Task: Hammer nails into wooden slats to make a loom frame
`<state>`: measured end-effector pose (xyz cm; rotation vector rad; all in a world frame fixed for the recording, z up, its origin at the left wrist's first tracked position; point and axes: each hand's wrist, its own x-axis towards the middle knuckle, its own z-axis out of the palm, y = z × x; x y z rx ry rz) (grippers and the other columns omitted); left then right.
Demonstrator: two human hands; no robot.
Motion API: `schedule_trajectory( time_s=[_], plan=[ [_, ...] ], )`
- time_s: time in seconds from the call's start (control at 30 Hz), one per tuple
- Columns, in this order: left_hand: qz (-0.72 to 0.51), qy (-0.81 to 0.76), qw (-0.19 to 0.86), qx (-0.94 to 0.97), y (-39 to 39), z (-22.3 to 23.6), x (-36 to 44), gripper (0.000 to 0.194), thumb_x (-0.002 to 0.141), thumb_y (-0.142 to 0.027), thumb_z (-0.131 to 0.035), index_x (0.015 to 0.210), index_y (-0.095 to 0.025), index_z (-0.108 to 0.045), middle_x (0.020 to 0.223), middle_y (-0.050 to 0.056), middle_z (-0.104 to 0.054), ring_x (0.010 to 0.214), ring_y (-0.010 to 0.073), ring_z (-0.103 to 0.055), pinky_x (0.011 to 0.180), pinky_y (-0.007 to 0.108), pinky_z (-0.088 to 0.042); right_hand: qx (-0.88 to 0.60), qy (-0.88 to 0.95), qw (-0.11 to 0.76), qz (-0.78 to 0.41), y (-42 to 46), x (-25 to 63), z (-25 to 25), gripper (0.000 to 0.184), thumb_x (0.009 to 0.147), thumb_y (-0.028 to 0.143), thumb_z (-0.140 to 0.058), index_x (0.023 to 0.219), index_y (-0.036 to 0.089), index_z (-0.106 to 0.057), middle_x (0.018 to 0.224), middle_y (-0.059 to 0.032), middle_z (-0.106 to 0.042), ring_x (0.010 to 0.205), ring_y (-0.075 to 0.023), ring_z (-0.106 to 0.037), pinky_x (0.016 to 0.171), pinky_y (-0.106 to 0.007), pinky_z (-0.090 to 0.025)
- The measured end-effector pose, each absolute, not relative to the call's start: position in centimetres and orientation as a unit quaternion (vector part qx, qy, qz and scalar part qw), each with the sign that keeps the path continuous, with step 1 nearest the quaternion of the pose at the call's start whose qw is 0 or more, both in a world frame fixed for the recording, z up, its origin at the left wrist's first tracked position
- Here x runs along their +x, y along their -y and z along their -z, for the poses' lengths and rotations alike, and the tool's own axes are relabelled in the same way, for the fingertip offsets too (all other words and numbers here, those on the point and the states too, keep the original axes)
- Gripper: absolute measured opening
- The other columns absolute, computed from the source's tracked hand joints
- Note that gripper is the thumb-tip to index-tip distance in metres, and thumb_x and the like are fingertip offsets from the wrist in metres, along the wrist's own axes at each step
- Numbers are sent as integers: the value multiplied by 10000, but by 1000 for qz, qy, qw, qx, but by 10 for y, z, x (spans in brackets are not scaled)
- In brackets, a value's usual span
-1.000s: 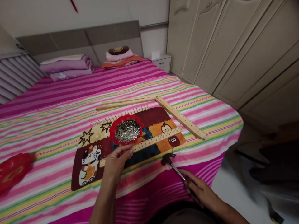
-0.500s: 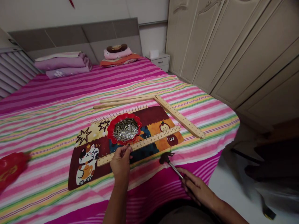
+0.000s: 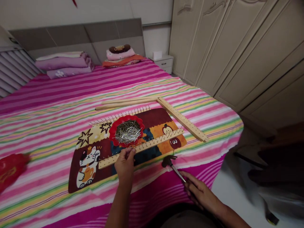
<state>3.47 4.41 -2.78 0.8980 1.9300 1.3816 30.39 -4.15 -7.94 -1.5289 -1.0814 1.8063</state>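
Fingers pinched together, my left hand (image 3: 125, 161) is at the near edge of a wooden strip (image 3: 154, 143) studded with upright nails. What sits between its fingertips is too small to make out. My right hand (image 3: 198, 191) grips a claw hammer (image 3: 177, 171) by the handle, its head low over the bed's near side. Just beyond my left hand stands a red scalloped bowl (image 3: 114, 142) full of loose nails (image 3: 128, 131). Bowl and strip rest on a patterned mat (image 3: 154, 118) with a cat picture. Behind the bowl lies another nailed strip (image 3: 140, 111).
A wooden strip with holes (image 3: 182, 119) slants along the right, meeting more strips (image 3: 128, 103) at the back. Something red and shiny (image 3: 11, 171) lies at far left. Folded bedding (image 3: 64, 63) is by the headboard (image 3: 102, 39); wardrobes (image 3: 228, 47) line the right side.
My left hand has shifted right along the near strip, uncovering its left part, and its fingers have drawn into a pinch. The hammer stays in my right hand, nearly still. The view shifted slightly.
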Motion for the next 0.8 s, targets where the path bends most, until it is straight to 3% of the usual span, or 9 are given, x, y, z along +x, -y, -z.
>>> schedule_trajectory(
  time_s=[0.13,0.3,0.43,0.6,0.8],
  plan=[
    [-471,-746,267,388,-44,32,31,240,697,-447,-624,789,-227,-656,641,-25,-644,548,128,-554,554,247,-463,-553,421,264,-669,43,303,78,744,787,525,-516,1393,107,-404,481,114,-368,353,-67,-295,340,-170,-213],
    [-438,-738,192,475,-43,35,29,193,745,-419,-576,741,-243,-654,682,-8,-653,641,160,-587,663,271,-453,-520,457,280,-665,39,288,34,626,860,464,-488,1398,151,-422,557,76,-430,383,-66,-336,344,-175,-218],
    [-430,-724,149,518,-42,38,30,184,780,-383,-539,745,-248,-659,726,6,-658,691,170,-595,690,272,-443,-465,543,294,-635,19,265,-6,519,922,378,-434,1401,177,-428,527,87,-370,398,-75,-337,367,-180,-250],
    [-440,-705,134,539,-43,45,30,206,803,-377,-517,768,-248,-673,779,25,-670,737,176,-606,707,273,-441,-404,685,321,-514,-9,236,-31,435,941,252,-413,1369,201,-464,617,51,-447,495,-90,-364,473,-205,-347],
    [-434,-704,135,546,-42,47,30,199,791,-331,-500,762,-231,-670,713,26,-654,681,173,-594,674,276,-436,-425,719,263,-483,-16,221,-42,397,907,163,-415,1281,180,-546,693,7,-580,624,-136,-535,630,-247,-458]
  ],
)
